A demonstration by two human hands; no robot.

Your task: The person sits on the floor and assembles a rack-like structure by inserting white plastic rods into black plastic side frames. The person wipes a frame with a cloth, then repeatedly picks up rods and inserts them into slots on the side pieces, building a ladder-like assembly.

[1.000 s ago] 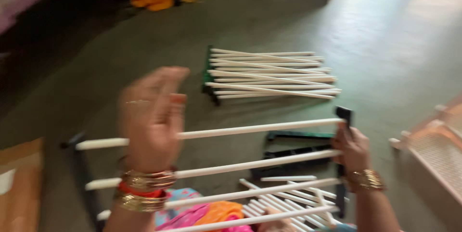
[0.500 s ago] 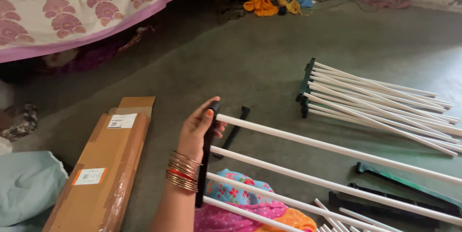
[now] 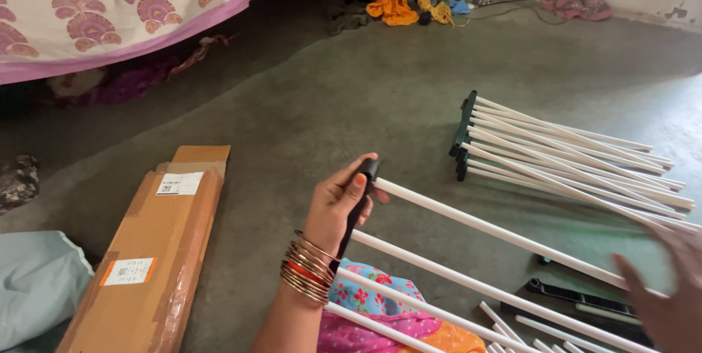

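Four white plastic rods are lying side by side across the lower middle of the view, slanting down toward the right, and all of them are plugging into one black plastic end bar at their left ends. The left hand, with a stack of red and gold bangles sitting at its wrist, is wrapping around the top of that bar, fingers curling tight over its upper end where the topmost rod is joining it. The right hand is showing at the lower right edge, blurred, palm open with fingers spread, hovering near the far ends of the rods; whether it is touching them I cannot tell.

Lying on the grey-green floor beyond is a second bundle of white rods fixed to a dark green end piece, well apart from the left hand. A long brown cardboard box with white labels is resting to the left. Bright floral cloth is showing beneath the lower rods, and a flat black plastic part is lying under them at the right. A pink patterned bedsheet is hanging along the top left.
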